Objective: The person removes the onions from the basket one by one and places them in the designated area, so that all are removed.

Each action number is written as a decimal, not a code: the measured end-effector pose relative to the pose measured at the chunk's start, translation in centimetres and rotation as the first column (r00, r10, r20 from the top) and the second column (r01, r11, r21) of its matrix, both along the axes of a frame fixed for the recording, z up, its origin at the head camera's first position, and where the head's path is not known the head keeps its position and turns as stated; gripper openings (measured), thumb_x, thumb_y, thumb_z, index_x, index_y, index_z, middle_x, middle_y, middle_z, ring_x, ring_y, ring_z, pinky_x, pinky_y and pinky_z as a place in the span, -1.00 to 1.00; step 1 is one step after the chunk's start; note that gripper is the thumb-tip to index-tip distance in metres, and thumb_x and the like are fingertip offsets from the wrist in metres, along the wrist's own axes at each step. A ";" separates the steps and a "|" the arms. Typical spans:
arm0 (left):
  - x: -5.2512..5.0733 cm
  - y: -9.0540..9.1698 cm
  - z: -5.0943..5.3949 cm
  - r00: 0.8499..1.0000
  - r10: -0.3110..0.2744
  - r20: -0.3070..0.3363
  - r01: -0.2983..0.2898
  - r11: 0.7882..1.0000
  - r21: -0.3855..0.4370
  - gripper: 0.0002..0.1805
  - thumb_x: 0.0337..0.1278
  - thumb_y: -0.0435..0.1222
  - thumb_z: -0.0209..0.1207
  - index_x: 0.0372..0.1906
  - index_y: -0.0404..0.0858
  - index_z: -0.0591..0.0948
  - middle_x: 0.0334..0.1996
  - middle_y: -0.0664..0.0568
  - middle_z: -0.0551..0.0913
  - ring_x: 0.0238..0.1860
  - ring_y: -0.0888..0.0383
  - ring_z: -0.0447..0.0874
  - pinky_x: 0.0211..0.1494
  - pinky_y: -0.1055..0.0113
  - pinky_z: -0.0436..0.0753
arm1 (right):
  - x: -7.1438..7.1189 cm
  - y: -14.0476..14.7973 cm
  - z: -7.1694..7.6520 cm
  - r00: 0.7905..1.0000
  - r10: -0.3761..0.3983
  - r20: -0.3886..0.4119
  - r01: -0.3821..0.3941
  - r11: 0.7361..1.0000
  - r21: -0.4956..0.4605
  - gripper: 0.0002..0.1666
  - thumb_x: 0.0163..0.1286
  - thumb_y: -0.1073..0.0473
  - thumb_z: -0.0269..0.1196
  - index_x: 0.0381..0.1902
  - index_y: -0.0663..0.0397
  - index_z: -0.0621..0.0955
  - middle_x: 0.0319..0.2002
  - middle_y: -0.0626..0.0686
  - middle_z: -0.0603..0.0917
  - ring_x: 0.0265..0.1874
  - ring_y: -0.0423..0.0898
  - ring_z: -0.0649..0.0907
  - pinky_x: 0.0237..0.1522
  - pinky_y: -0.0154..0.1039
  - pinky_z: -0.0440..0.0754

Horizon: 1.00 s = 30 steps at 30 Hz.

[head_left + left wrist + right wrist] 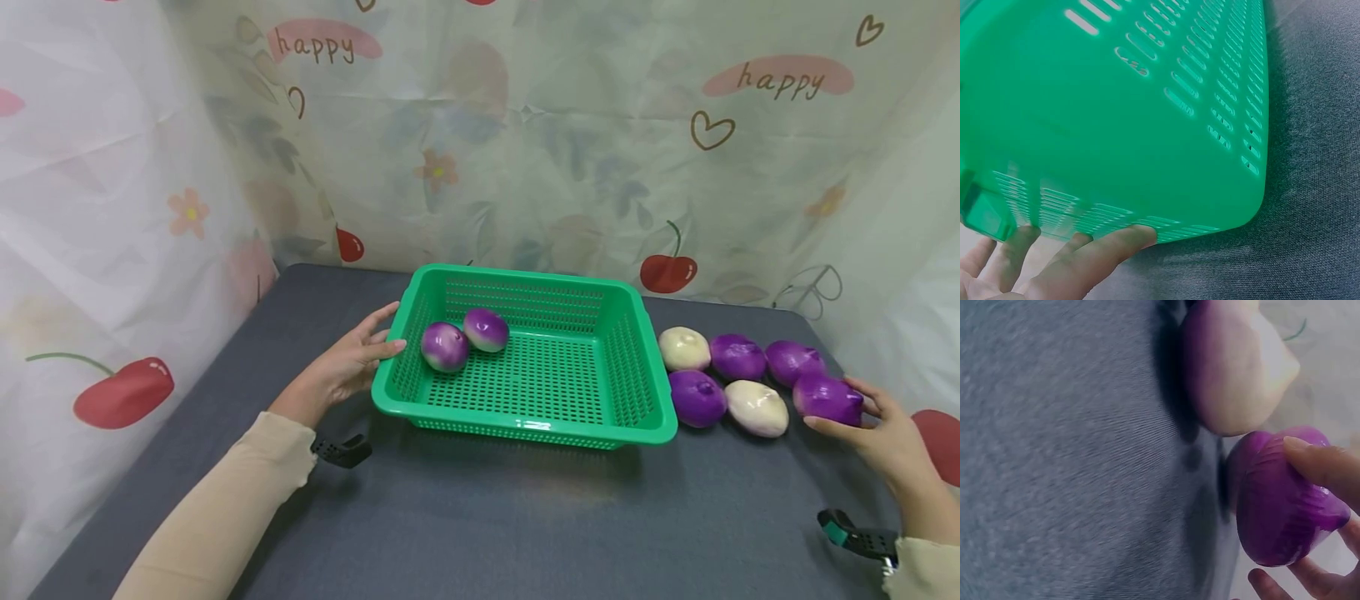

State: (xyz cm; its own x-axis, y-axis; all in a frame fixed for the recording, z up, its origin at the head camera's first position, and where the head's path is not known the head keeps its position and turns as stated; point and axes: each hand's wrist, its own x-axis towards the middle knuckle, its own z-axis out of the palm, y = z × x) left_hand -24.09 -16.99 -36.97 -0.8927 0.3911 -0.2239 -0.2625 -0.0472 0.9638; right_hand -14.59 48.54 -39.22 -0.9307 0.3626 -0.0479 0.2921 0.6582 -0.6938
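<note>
A green plastic basket (pixel 517 425) stands on the table with two purple-and-white turnips (pixel 445 347) in its left part. My left hand (pixel 348 358) holds the basket's left side, thumb at the rim; in the left wrist view its fingers (pixel 1091 256) lie against the outer wall. At the far right, my right hand (pixel 888 433) grips a purple turnip (pixel 827 398) between thumb and fingers. The right wrist view shows that turnip (pixel 1285 500) with the thumb on its upper side and a whitish turnip (pixel 1235 369) beyond it.
Several more turnips, among them a purple one (pixel 697 398) and a pale one (pixel 757 408), lie grouped between the basket and my right hand. The dark grey table (pixel 480 517) meets a printed curtain (pixel 510 167) behind and at both sides.
</note>
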 end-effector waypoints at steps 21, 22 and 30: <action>0.0 -0.1 -0.1 1.000 -0.023 -0.016 0.023 1.000 0.004 -0.15 0.39 -0.28 0.07 0.55 0.11 -0.17 0.49 -0.15 0.12 0.19 -0.18 0.54 0.05 -0.08 0.61 | -0.3 0.5 -1.3 0.996 0.040 0.077 -0.041 0.999 0.020 0.21 0.27 -0.13 0.33 0.51 0.19 -0.18 0.36 0.66 -0.14 0.31 0.63 -0.02 0.18 0.52 0.05; 0.0 -0.2 -0.1 1.000 -0.024 -0.016 0.024 1.000 0.005 -0.15 0.39 -0.28 0.07 0.55 0.11 -0.17 0.49 -0.15 0.12 0.19 -0.18 0.54 0.05 -0.09 0.61 | -0.4 0.5 -1.3 0.996 0.040 0.080 -0.042 0.999 0.021 0.22 0.27 -0.13 0.33 0.51 0.19 -0.18 0.36 0.66 -0.14 0.31 0.63 -0.03 0.18 0.52 0.04; 0.0 -0.2 -0.1 1.000 -0.026 -0.011 0.026 1.000 0.015 -0.15 0.40 -0.29 0.06 0.55 0.11 -0.18 0.49 -0.15 0.12 0.18 -0.15 0.55 0.05 -0.08 0.61 | -0.5 0.5 -1.3 0.994 0.042 0.102 -0.043 0.999 0.007 0.25 0.26 -0.16 0.33 0.52 0.11 -0.24 0.38 0.62 -0.20 0.32 0.63 -0.07 0.18 0.53 0.02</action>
State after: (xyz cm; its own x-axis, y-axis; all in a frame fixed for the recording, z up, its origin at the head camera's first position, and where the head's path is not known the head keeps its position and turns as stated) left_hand -24.09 -17.16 -37.02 -0.8844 0.4174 -0.2088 -0.2538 -0.0546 0.9657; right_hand -15.13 49.04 -40.50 -0.9359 0.3233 -0.1403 0.3324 0.6777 -0.6560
